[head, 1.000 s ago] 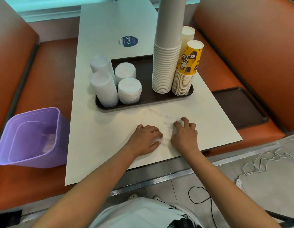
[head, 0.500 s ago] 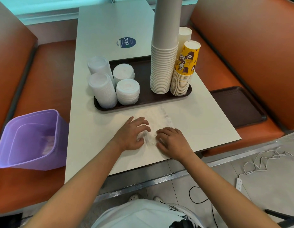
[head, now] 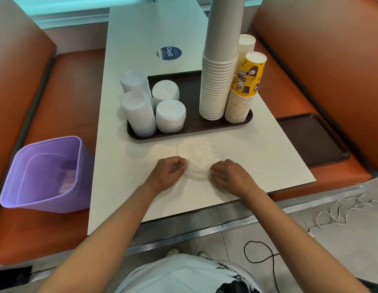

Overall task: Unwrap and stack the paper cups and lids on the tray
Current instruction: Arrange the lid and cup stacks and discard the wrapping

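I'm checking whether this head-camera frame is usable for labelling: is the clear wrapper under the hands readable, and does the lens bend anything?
Head view: the clear plastic wrapper nearly vanishes against the pale table, showing only by faint glints and creases. The left hand and right hand are fairly sharp. Wide-angle distortion bows the table edges and leans the tall white cup stack. Lighting is soft, with weak shadows.

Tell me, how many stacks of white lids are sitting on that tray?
4, all at the left end of the tray: back-left stack, front-left stack, back-right stack, front-right stack. None seems hidden.
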Available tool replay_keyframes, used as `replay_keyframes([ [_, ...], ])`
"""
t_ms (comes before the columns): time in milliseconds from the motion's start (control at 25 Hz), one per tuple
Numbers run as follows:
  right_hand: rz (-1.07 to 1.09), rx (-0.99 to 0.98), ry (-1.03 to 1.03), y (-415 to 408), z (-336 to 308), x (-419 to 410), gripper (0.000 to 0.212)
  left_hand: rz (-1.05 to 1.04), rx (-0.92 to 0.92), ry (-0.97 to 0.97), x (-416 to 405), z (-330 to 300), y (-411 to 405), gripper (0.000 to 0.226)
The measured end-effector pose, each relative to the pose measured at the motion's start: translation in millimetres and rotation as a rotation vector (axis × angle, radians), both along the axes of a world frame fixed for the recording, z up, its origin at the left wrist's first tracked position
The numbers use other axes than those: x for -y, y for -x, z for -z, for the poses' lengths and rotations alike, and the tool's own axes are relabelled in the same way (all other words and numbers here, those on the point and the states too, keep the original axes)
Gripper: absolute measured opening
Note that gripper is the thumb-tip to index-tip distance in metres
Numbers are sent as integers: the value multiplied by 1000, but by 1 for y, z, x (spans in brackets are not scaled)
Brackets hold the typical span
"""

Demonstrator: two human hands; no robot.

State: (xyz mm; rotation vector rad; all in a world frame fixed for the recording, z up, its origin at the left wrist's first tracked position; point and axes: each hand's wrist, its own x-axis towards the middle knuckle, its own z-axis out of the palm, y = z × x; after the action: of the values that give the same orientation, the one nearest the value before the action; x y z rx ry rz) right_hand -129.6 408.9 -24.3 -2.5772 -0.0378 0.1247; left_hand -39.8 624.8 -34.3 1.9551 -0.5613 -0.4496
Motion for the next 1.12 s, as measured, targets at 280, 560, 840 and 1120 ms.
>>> replay_keyframes([
  [280, 288, -93, -426, -24, -16, -13, 19, -76, 35, -23, 2, -7, -6, 25],
  [560, 459, -195, -103, -50, -9, -20, 23, -255, 74, -292, 19, -12, -19, 15],
  [840, 582, -256, 43, -52, -14, -18, 34, -209, 90, -463, 25, -15, -28, 19],
  [1120, 370, 141, 200, -52, -8, -14, 33, -87, 146, -640, 27, -15, -37, 22],
])
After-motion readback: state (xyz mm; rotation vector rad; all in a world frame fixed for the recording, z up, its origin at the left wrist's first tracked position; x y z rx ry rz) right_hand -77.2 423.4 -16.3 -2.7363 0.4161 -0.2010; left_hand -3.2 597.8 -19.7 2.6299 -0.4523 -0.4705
